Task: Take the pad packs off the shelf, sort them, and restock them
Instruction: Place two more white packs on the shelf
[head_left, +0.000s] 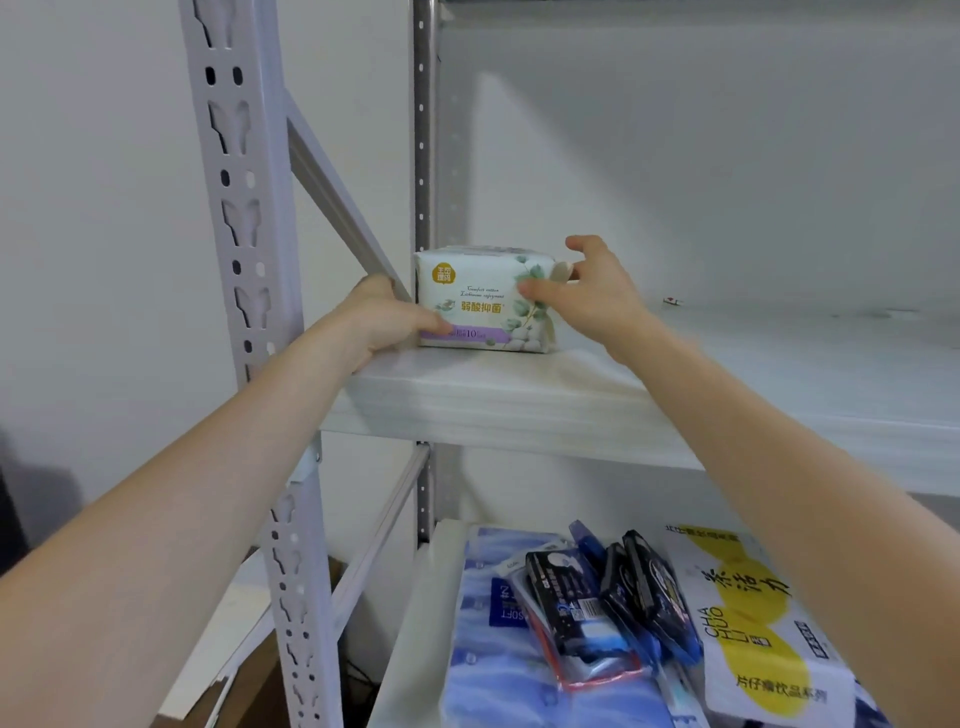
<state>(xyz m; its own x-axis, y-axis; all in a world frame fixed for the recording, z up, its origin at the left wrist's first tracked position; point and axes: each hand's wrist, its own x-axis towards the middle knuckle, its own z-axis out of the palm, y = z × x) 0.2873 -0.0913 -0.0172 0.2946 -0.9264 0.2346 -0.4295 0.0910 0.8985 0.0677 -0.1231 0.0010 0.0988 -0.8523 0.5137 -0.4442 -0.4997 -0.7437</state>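
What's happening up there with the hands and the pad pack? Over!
Left hand and right hand touch either end of the white pad pack. Pack upright on the shelf, far-left corner. Grip unclear. Nothing in the way.

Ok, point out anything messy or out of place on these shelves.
On the lower shelf, the dark blue packs lie tilted in a loose heap over the blue-and-white pack. The white pad pack above stands upright and square.

A white shelf carries one pad pack at its back-left corner.
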